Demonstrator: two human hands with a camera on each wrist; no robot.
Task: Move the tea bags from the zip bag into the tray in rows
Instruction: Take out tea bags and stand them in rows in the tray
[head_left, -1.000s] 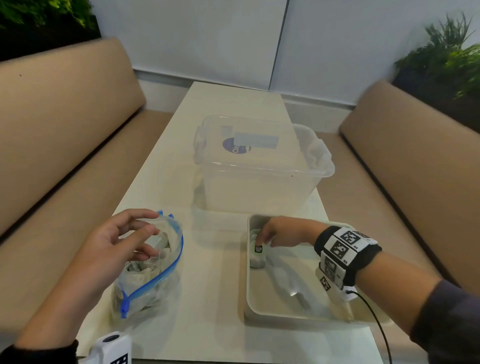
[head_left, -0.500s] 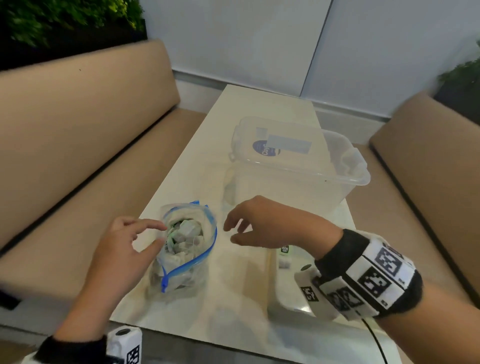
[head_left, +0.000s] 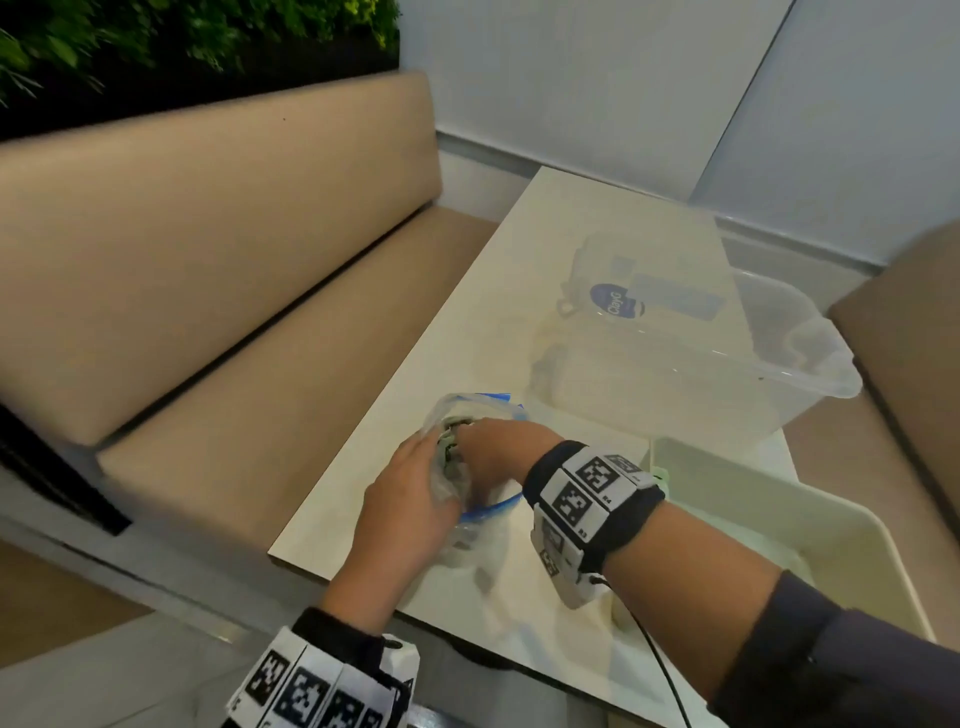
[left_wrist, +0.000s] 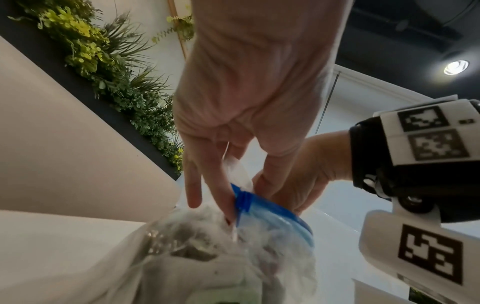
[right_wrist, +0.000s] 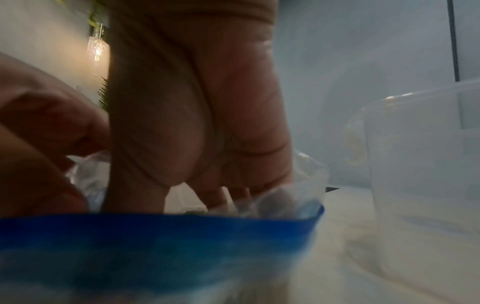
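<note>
The clear zip bag (head_left: 470, 512) with a blue zip rim (left_wrist: 262, 207) stands open near the table's front left edge. Pale tea bags (left_wrist: 187, 248) are piled inside it. My left hand (left_wrist: 244, 195) pinches the bag's left rim between thumb and fingers. My right hand (head_left: 462, 441) reaches down into the bag's mouth; the right wrist view shows its fingers (right_wrist: 215, 191) pointing down behind the blue rim (right_wrist: 155, 236), with the tips hidden. The cream tray (head_left: 810, 514) lies to the right, and one tea bag's pale green tag (head_left: 661, 474) shows at its far left corner.
A large clear plastic box (head_left: 779, 374) with a blue label stands just behind the bag and the tray. Tan benches (head_left: 218, 291) flank the narrow table (head_left: 519, 291). The table's front edge is close to my wrists.
My right hand has left the tray, crossed to the left and gone into the zip bag. My left hand has closed on the bag's rim. The head camera has turned left.
</note>
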